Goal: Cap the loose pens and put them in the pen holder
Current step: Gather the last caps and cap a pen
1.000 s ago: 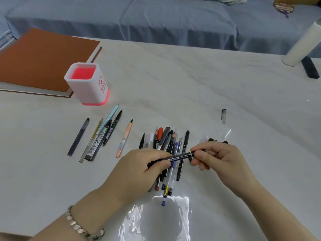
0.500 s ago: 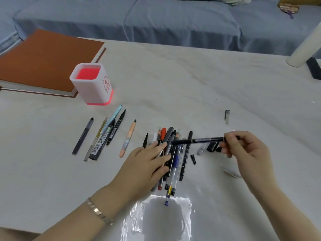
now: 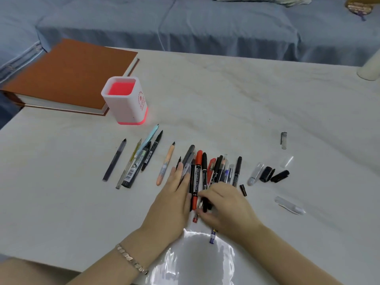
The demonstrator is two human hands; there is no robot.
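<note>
Could knock pens (image 3: 205,171) into caps (image 3: 267,174) at 3 o'clock: left hand (image 3: 174,200) pressing flat, right hand (image 3: 226,210) curled, grip unclear.

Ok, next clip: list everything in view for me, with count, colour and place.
pen holder: one, white with pink inside, upright beside the book.
book: one, brown cover, far-left table corner.
loose pens: six, grey, yellow, blue, black, peach, in a row left of the pile.
pen pile: one heap, black, red, grey, table centre, under both hands.
caps: about seven, clear and black, scattered right of the pile.
cylinder: one, white, far-right edge, cut off.
table: one, white marbled.
sofa: one, blue cover, behind the table.
bracelet: one, metallic, left wrist.
left hand: flat on the pile's left side.
right hand: pinching pens at the pile's near end.
</note>
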